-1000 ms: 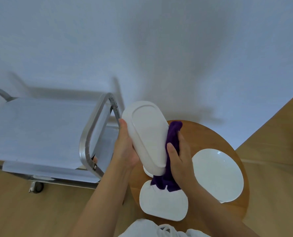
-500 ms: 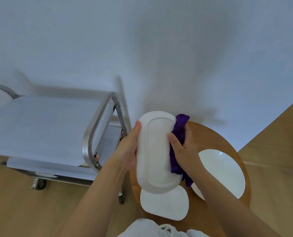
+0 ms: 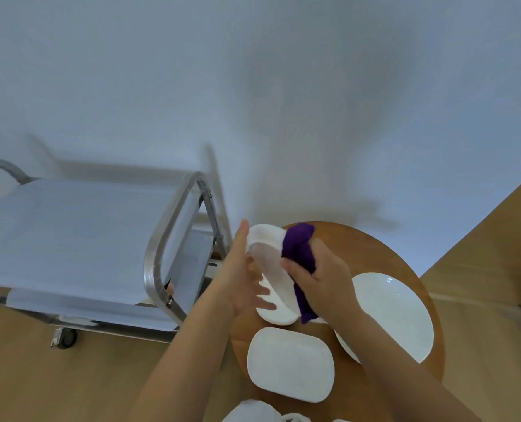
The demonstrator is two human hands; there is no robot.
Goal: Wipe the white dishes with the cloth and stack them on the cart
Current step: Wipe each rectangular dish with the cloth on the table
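**Now: oval dish up on edge between your two hands**

Well left of your left hand stands the cart [image 3: 70,239], its pale top shelf framed by a metal handle loop [image 3: 161,254], with one caster [image 3: 67,338] showing on the wood floor below.

Your left hand [image 3: 241,278] is spread, fingers straight, with the thumb up along the far rim of the oval dish [image 3: 271,281] and the fingertips lying flat against its face. The dish is tilted on edge, held above the round wooden table [image 3: 374,254], between your two hands.

Just right of the dish, your right hand [image 3: 323,284] is curled round the purple cloth [image 3: 300,254] and presses it against the dish; the thumb lies on the near face of the dish, and the cloth bunches above your knuckles and hangs below your palm.

Below both hands, nearer your body, a rounded rectangular dish [image 3: 291,363] lies flat on the table. Just right of your right wrist lies a round plate [image 3: 399,315], partly hidden by your forearm.
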